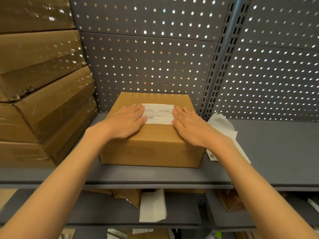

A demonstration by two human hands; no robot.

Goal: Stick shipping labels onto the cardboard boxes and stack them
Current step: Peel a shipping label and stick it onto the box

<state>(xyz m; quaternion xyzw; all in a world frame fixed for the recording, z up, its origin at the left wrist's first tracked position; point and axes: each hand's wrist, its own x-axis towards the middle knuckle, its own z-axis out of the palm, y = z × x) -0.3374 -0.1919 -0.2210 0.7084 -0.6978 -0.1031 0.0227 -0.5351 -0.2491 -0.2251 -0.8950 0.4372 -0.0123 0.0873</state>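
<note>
While flat on the label [158, 113], both grips, fingers straight; box [151, 144] on grey shelf [267, 152], pegboard [155, 57] behind.

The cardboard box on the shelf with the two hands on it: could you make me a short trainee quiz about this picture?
1. True or false: the shipping label lies on top of the cardboard box.
2. How do the left hand and right hand lie? A) flat on the box top, one at each end of the label B) curled under the box C) off the box
3. What stands left of the box on the shelf?

Key: 1 true; 2 A; 3 a stack of taped cartons.
</note>
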